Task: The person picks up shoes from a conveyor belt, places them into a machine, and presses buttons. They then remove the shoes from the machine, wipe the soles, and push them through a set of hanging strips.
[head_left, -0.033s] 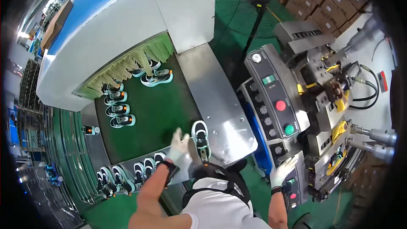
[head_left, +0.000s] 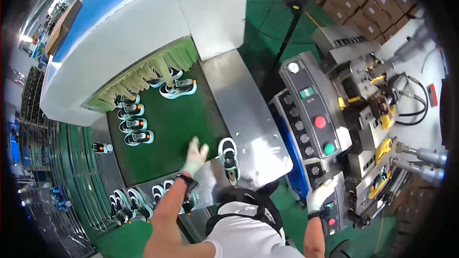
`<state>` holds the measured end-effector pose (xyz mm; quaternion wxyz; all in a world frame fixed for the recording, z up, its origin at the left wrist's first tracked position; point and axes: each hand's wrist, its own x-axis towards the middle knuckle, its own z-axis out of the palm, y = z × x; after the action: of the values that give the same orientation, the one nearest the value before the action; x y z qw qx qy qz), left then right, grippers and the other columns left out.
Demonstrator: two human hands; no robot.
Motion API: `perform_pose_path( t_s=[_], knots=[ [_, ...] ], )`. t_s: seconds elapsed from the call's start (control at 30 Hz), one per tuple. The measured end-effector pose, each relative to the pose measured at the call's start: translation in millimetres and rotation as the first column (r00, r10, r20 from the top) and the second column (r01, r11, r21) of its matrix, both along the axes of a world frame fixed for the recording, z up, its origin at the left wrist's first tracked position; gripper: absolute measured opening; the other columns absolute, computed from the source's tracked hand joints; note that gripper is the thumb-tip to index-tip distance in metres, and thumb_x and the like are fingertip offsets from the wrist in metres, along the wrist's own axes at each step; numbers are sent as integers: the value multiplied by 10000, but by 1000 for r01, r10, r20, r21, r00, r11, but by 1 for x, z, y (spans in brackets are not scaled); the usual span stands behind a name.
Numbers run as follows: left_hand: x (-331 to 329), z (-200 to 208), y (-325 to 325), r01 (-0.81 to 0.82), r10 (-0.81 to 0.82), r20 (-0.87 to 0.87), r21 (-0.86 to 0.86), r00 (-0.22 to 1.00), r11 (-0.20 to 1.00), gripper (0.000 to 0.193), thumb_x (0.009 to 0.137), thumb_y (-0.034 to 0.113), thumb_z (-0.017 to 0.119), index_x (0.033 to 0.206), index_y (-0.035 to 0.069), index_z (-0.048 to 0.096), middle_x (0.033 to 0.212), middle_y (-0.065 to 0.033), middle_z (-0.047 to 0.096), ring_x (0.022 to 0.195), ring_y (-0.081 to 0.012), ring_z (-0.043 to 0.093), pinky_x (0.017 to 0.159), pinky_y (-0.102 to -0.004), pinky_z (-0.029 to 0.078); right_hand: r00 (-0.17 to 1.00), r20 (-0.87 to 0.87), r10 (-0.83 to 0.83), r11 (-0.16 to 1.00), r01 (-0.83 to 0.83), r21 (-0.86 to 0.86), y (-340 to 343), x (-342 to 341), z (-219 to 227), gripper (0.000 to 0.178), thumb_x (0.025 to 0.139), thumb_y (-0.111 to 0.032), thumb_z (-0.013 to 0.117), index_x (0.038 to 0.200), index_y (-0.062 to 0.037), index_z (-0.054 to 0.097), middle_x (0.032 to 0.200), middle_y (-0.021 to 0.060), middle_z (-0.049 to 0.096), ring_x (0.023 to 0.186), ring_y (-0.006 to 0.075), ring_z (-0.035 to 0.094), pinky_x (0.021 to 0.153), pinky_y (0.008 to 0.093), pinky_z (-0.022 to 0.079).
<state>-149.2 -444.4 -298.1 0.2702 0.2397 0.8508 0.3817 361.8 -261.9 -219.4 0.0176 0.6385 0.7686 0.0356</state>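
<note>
Left hand (head_left: 195, 156): white glove, black wristband
Right hand (head_left: 319, 195): white glove
Nearest shoe (head_left: 229, 154): mint-green sole, white and black upper
Conveyor belt (head_left: 177, 129): dark green
Curtain strips (head_left: 148, 74): pale olive green
Tunnel housing (head_left: 143, 24): white with a blue top
Side plate (head_left: 248, 114): bare silver metal
Control panel (head_left: 313, 114): grey, with red and green buttons
Floor (head_left: 272, 14): green
Boxes (head_left: 363, 0): brown cardboard
</note>
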Motion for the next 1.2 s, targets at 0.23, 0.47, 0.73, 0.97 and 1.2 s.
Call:
perform_pose_path(
  t_s=[0.23, 0.47, 0.73, 0.97, 1.2],
  knots=[
    [-288, -24, 108, 112, -131, -353, -75, 926, 991, 742, 759, 192, 777, 1420, 63, 464, 1361, -220, 530, 1284, -412, 471, 1106, -429, 399, 994, -104, -41, 999, 43, 19, -23, 62, 13, 924, 816, -164, 746, 1532, 73, 213, 1587, 339, 173, 1482, 492, 161, 1215, 522, 175],
    [-331, -69, 126, 197, -238, -414, -139, 879, 970, 693, 576, 256, 891, 1201, 133, 616, 1236, -100, 630, 1212, -302, 553, 1044, -485, 371, 879, 83, -469, 770, 453, -450, -131, 52, 35, 831, 815, -282, 739, 1426, 136, 364, 1521, 372, 290, 1451, 485, 243, 1198, 500, 238],
    [-222, -26, 62, 267, -245, -206, 91, 948, 959, 555, 655, 251, 839, 1108, 18, 618, 1000, -218, 674, 910, -412, 641, 830, -470, 516, 906, -372, -201, 830, -45, -556, -72, -126, 34, 675, 890, -337, 701, 1363, 95, 487, 1422, 285, 494, 1363, 367, 459, 1139, 403, 365],
    [-15, 170, 131, 945, -880, -347, 60, 323, 323, 456, 630, 247, 860, 996, 97, 633, 994, -99, 674, 996, -341, 618, 919, -458, 486, 569, -681, 461, 751, -659, -42, -13, -261, 107, 625, 823, -296, 743, 1323, -12, 499, 1229, 248, 592, 1158, 381, 599, 991, 439, 489],
    [108, 257, 210, 999, -826, -563, -27, -29, -16, 596, 689, 202, 844, 1214, 59, 602, 1198, -137, 645, 1165, -341, 593, 1084, -582, 355, 512, -853, 101, 852, -487, -192, 13, -172, 124, 648, 859, -462, 721, 1264, 8, 537, 1060, 219, 669, 861, 375, 666, 750, 423, 543]
  ],
)
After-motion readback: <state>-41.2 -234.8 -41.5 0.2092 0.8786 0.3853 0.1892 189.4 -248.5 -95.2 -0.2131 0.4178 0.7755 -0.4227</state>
